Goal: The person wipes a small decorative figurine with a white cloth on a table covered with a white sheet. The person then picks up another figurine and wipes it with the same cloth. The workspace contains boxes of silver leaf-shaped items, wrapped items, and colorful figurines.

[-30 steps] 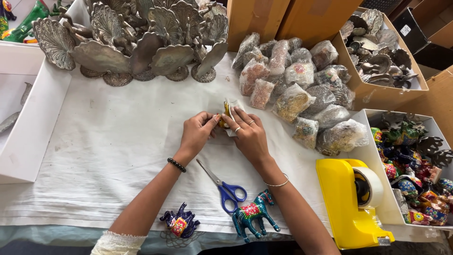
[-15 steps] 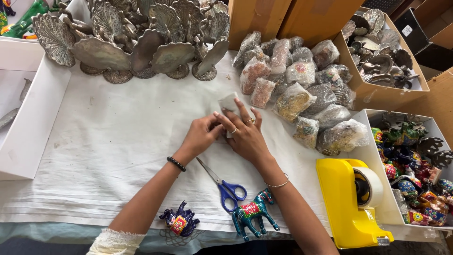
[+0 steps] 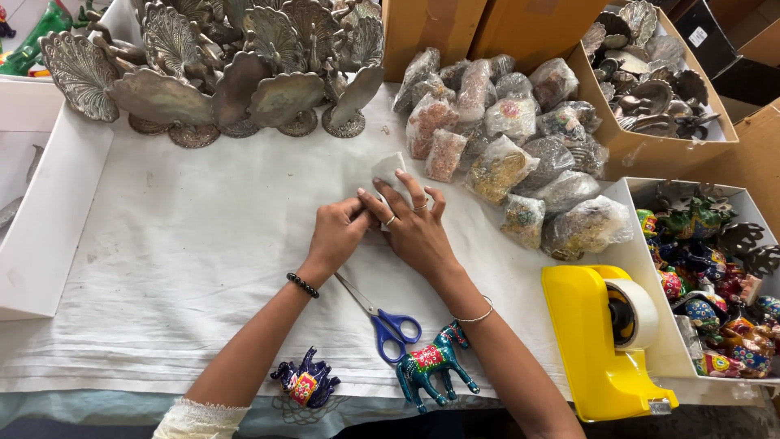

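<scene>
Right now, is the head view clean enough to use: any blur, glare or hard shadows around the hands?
Head view: even, soft light and only faint shadows under the left hand and right hand; both sharp, no motion blur; mild glare on the plastic bags; slight wide-angle bend at the edges; the small wrapped piece is mostly covered.

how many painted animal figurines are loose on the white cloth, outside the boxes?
2. A dark blue painted elephant figurine lies at the near edge by the left forearm; a teal painted horse figurine stands right of the blue-handled scissors. More may be hidden under the arms.
</scene>
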